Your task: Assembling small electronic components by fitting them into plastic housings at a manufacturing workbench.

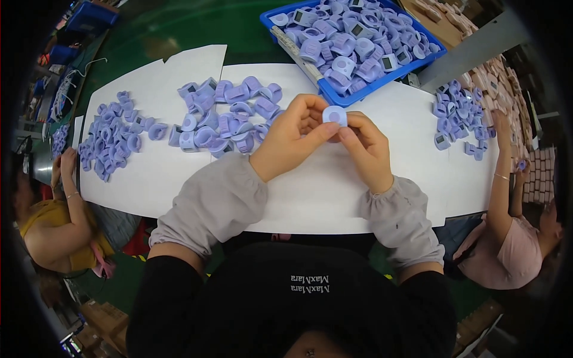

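Observation:
Between both hands, above the white tabletop (298, 206), a small light-purple plastic ring-shaped piece (335, 115) is held up with a round disc on its face. My left hand (292, 134) pinches it from the left, thumb across its lower edge and fingers curled behind. My right hand (369, 149) grips it from the right between thumb and fingers. Just left of my left hand lies a loose pile of similar purple pieces (230, 119), some on their sides. Grey sleeve covers wrap both my forearms.
A blue tray (353, 98) heaped with purple pieces, some with small screens, stands at the back right. Another pile (113, 134) lies far left, and one (458, 116) at right. Co-workers sit on either side. A grey post (471, 51) rises beside the tray.

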The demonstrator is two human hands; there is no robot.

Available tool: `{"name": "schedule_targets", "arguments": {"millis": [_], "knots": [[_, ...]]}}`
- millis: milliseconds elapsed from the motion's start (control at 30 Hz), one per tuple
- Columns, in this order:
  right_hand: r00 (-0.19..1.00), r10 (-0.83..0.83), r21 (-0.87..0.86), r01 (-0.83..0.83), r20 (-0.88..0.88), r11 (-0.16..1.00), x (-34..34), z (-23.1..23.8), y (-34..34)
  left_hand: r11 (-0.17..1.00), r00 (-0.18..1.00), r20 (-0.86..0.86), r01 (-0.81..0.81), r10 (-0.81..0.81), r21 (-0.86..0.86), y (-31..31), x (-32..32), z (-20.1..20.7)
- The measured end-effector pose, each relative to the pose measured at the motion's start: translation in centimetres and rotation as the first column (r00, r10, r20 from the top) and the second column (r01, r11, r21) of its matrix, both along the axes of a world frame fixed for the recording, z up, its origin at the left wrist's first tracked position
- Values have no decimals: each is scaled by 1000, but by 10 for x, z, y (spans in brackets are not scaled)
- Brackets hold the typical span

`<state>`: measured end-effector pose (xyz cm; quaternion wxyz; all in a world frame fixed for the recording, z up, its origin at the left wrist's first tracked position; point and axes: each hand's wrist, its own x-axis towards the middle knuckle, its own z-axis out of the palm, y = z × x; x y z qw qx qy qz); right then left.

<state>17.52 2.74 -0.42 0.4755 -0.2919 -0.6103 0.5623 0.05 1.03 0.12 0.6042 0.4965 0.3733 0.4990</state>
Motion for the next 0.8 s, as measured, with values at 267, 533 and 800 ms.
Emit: {"name": "schedule_targets", "arguments": {"millis": [267, 533, 800], "knots": [[997, -16, -146, 5, -76, 989, 0, 3, -3, 974, 935, -354, 104, -27, 200, -3, -10, -14], [978, -18, 252, -36, 209, 967, 11, 10, 7, 995, 997, -7, 79, -78, 62, -9, -3, -16], [984, -25, 215, -14, 177, 977, 7, 5, 4, 973, 984, -166, 99, -64, 209, -8, -7, -19]]}}
